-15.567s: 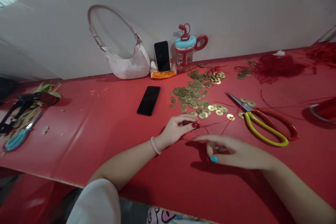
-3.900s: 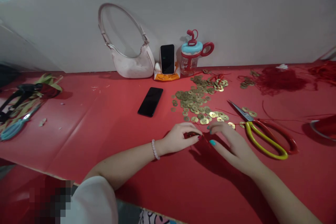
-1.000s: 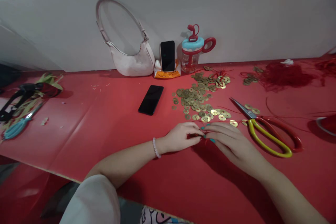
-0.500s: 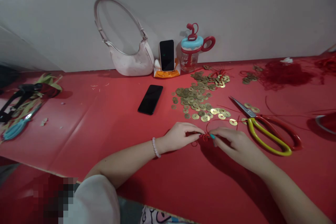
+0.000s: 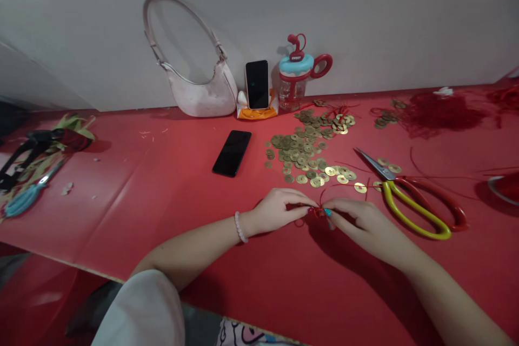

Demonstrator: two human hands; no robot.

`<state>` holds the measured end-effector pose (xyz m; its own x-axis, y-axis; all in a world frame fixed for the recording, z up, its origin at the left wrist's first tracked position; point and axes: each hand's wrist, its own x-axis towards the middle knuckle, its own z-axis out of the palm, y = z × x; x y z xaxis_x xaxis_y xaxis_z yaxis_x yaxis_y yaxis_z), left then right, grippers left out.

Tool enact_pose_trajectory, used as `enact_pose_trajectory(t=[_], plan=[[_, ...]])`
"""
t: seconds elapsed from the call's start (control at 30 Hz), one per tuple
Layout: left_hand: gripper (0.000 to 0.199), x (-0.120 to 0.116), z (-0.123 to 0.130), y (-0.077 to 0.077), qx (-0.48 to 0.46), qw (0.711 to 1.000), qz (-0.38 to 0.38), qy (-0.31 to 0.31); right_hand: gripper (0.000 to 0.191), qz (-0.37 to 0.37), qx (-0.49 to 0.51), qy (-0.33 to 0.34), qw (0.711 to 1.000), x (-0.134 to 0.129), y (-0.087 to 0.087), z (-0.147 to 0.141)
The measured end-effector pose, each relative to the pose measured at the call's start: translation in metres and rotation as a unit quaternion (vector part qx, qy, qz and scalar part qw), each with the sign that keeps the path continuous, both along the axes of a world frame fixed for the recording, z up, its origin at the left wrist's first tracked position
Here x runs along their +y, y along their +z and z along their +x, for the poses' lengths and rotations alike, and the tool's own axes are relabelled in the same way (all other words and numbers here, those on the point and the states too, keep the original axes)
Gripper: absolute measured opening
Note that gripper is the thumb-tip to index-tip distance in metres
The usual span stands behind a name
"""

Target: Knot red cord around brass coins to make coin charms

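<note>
Your left hand (image 5: pixel 278 211) and right hand (image 5: pixel 365 224) pinch the red cord (image 5: pixel 319 212) between them, its loops seemingly untightened, though too small to judge, while among the coins (image 5: pixel 299 148) beyond, some look corded and many lie loose.

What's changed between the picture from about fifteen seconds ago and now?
The right hand, open just below the left hand then, has come up to the left fingertips and now pinches the red cord there. The left hand is still gripping its end of the work. The scissors, the flat phone and the handbag stayed put; the view shifted slightly.
</note>
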<state>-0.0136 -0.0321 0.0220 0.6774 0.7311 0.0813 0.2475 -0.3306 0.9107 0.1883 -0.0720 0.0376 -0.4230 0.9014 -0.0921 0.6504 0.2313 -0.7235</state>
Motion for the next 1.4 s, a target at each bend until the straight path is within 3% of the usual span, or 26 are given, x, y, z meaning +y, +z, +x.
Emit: enact_pose_trajectory(t=[0.27,0.57,0.8,0.9,1.0,1.23,1.33,1.4], plan=[[0.022,0.001,0.0,-0.001,-0.008,1.0,0.026,0.007,0.022,0.078,-0.002,-0.015,0.997,-0.001,-0.002,0.004],[0.021,0.001,0.0,-0.003,0.001,1.0,0.028,0.013,0.014,0.223,-0.013,0.058,0.973,0.002,-0.007,0.011],[0.02,0.004,-0.003,-0.004,-0.024,0.993,0.037,-0.111,0.017,0.306,-0.022,0.042,0.951,0.002,-0.02,0.006],[0.02,0.004,-0.004,0.0,-0.053,0.988,-0.012,-0.143,0.013,0.291,-0.023,-0.024,0.956,0.0,-0.024,0.0],[0.018,0.004,-0.005,0.002,-0.1,0.985,-0.055,-0.13,0.007,0.262,-0.013,-0.08,0.962,-0.002,-0.025,-0.005],[0.017,0.006,-0.002,-0.001,-0.198,0.974,-0.102,-0.049,0.021,0.238,-0.038,0.003,0.971,-0.002,-0.021,-0.009],[0.019,0.006,-0.002,-0.001,-0.186,0.974,-0.132,-0.006,0.021,0.181,-0.016,0.028,0.983,-0.005,-0.018,-0.011],[0.019,0.007,-0.001,-0.002,-0.174,0.976,-0.12,0.043,0.017,0.105,0.03,0.049,0.993,-0.007,-0.015,-0.011]])
